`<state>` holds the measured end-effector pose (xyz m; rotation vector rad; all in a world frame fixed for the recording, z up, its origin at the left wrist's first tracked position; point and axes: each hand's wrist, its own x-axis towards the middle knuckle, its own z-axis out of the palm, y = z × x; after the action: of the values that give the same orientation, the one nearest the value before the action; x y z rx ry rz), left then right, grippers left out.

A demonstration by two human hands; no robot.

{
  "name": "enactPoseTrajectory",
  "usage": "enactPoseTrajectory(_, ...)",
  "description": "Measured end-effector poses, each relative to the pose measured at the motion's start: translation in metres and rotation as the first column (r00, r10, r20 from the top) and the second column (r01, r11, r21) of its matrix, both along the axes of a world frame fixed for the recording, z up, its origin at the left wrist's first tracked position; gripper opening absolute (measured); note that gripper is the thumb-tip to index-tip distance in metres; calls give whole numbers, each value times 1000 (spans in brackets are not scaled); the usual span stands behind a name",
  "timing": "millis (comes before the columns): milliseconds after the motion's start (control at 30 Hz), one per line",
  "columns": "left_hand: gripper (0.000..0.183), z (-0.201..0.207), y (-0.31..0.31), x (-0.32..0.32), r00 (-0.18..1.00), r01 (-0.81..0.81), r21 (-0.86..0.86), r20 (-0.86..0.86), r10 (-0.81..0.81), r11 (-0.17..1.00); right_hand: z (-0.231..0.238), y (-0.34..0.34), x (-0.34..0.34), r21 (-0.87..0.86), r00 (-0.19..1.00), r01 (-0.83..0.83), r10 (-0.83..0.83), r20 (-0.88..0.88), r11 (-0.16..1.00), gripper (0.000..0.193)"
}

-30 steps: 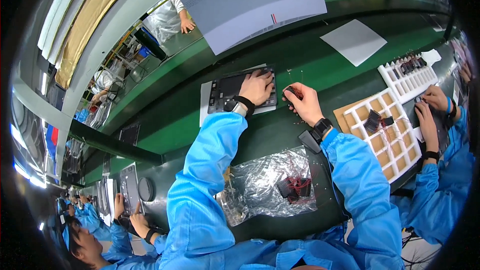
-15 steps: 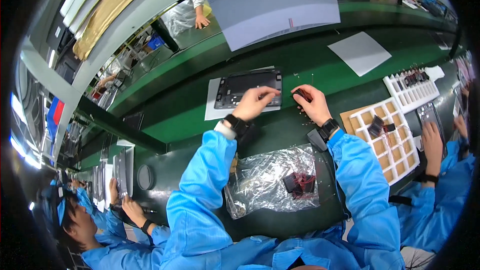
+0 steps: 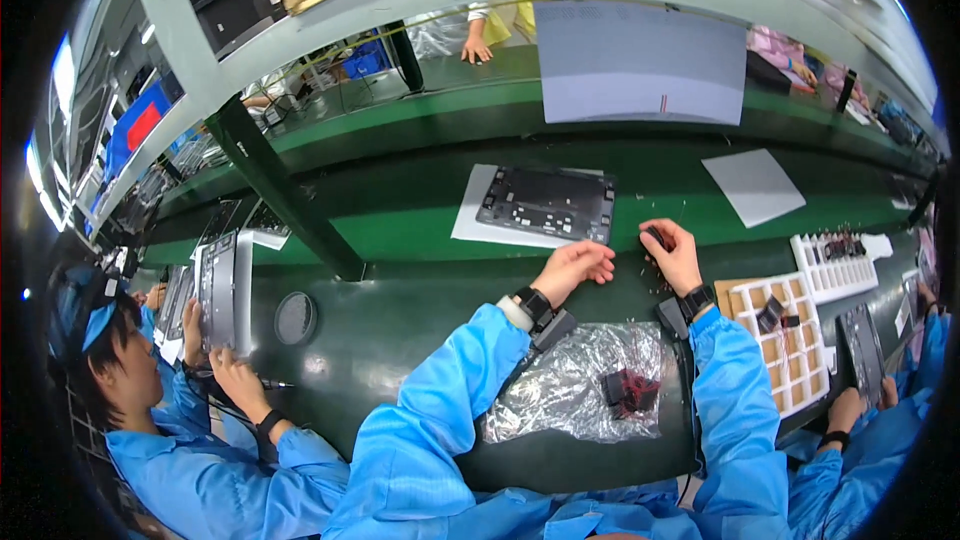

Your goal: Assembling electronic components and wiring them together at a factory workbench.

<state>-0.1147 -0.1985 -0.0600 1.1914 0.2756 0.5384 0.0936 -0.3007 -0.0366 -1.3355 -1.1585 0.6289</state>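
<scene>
My left hand (image 3: 577, 268) is just off the near right corner of a dark flat tablet-like housing (image 3: 548, 202), fingers curled together. Whatever may be between its fingertips is hidden. The housing lies on a white sheet (image 3: 474, 217) and has small white pieces along its edges. To the right, my right hand (image 3: 677, 258) is closed around a few small black parts (image 3: 655, 236), mostly covered by the fingers. Tiny bits are scattered on the green mat beside that hand. Below both hands lies a clear plastic bag (image 3: 540, 395) with black parts and red wires (image 3: 630, 392) on it.
A white divided tray (image 3: 790, 340) stands at right, with a white slotted rack (image 3: 835, 265) behind it. Farther back lies a white sheet (image 3: 755, 187). A round black dish (image 3: 296, 318) and a green post (image 3: 285, 195) are at left. Co-workers sit on both sides.
My left hand has drawn back from over the housing's right edge to beside its near corner. My right hand keeps the black parts. The whole view has shifted and tilted.
</scene>
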Motion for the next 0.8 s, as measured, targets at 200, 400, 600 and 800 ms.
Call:
enactPoseTrajectory(200,22,-9,-2,2,1000,-17,30,5,17,999,0,-1,-6,12,998,-18,17,67,1000,16)
enactPoseTrajectory(400,28,-1,-11,5,986,-116,147,-98,132,982,13,-2,-24,-47,983,-177,175,-47,983,25)
enactPoseTrajectory(600,32,8,-20,6,971,-135,303,-147,186,943,11,-5,-25,-43,967,-256,256,8,966,29)
enactPoseTrajectory(800,23,5,-18,7,960,-150,323,-181,216,934,2,1,-20,-55,959,-268,272,83,962,30)
